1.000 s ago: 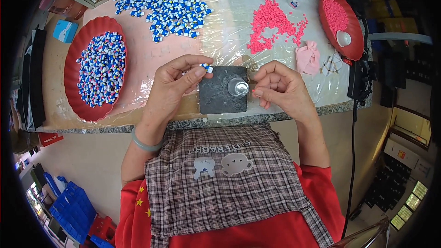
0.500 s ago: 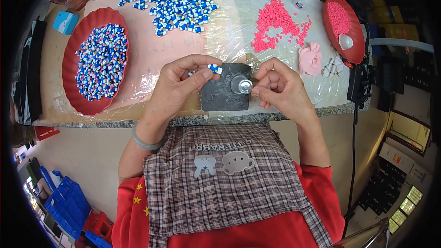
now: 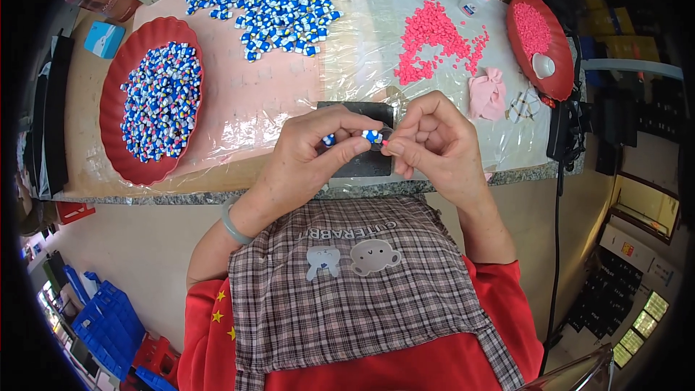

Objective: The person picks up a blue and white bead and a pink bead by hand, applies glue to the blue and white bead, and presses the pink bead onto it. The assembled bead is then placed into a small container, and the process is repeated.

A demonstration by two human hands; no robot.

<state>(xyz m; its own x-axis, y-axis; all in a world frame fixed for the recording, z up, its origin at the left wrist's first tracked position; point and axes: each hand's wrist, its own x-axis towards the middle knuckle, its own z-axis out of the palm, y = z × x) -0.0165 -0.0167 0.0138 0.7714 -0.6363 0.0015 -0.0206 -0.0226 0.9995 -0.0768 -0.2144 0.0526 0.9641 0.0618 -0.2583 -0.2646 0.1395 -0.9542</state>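
Note:
Between the thumb and forefinger of my left hand is a small blue-and-white figurine. A second blue-and-white piece shows within the curled fingers of that hand. My right hand pinches a tiny pink piece, right against or very near the held figurine; the exact contact is too small to tell. Both hands are over a dark square slab. A small clear cup on it is mostly hidden behind my fingertips.
Many blue-and-white figurines lie at the back; more fill a red scalloped tray at left. Loose pink pieces spread at back right, near another red tray holding a white cup. A pink cloth lies right of my hand.
My left hand has moved right and slightly nearer, bringing the figurine to my right fingertips. A pink piece now shows there. The clear cup has become mostly covered by my hands.

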